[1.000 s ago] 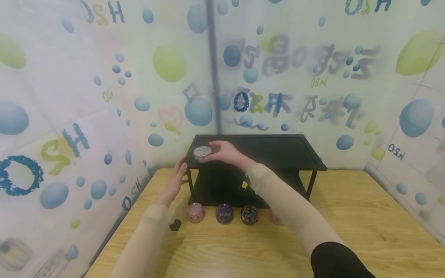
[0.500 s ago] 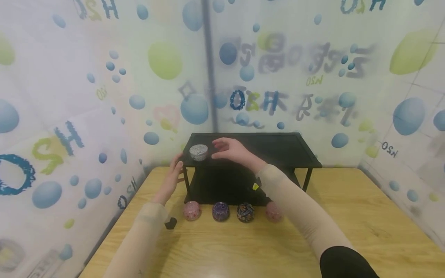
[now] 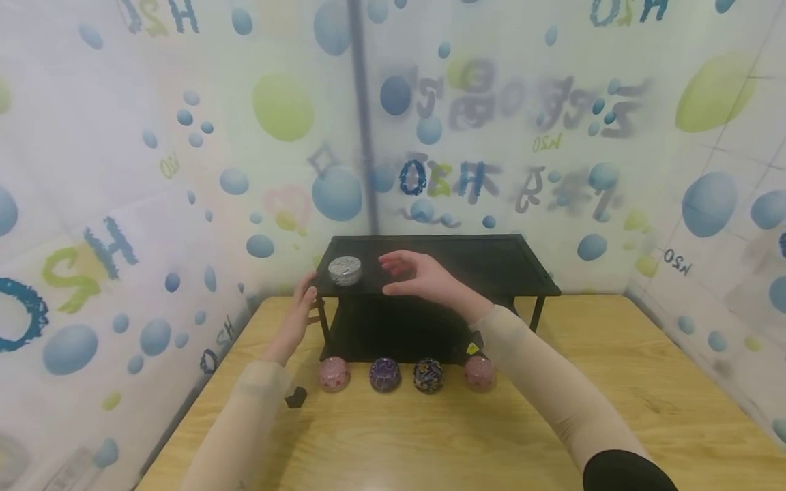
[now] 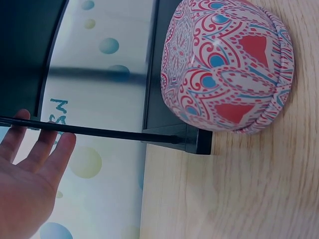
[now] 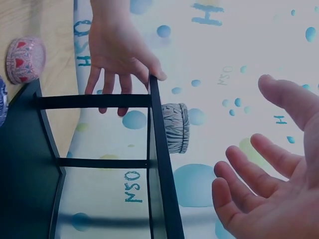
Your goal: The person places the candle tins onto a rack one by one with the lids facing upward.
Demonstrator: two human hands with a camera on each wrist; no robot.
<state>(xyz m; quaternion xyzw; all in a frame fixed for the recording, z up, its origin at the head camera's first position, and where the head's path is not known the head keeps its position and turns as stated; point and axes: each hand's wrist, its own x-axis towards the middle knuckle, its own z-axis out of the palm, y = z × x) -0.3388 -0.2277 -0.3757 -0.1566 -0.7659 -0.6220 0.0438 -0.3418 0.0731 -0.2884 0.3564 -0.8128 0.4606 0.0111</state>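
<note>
A small round tin with a silver and black pattern (image 3: 345, 271) stands on the top left corner of a black two-tier rack (image 3: 467, 262). My right hand (image 3: 424, 278) is just right of the tin, fingers loosely bent and apart from it, holding nothing. In the right wrist view a gap shows between this hand (image 5: 271, 184) and the striped tin (image 5: 176, 128). My left hand (image 3: 295, 319) rests at the rack's left front corner. Its thumb touches the top edge, and its fairly straight fingers (image 4: 62, 152) lie by the thin leg.
In front of the rack, a row of patterned tins stands on the wooden table (image 3: 393, 443): pink (image 3: 334, 374), purple (image 3: 384, 374), dark multicoloured (image 3: 428, 376) and another pink one (image 3: 479, 373). A bubble-printed curtain (image 3: 282, 109) hangs close behind and at both sides.
My right hand has let go of the silver and black tin and drawn back to the right. The tin stays on the rack top. The left hand keeps its place at the corner.
</note>
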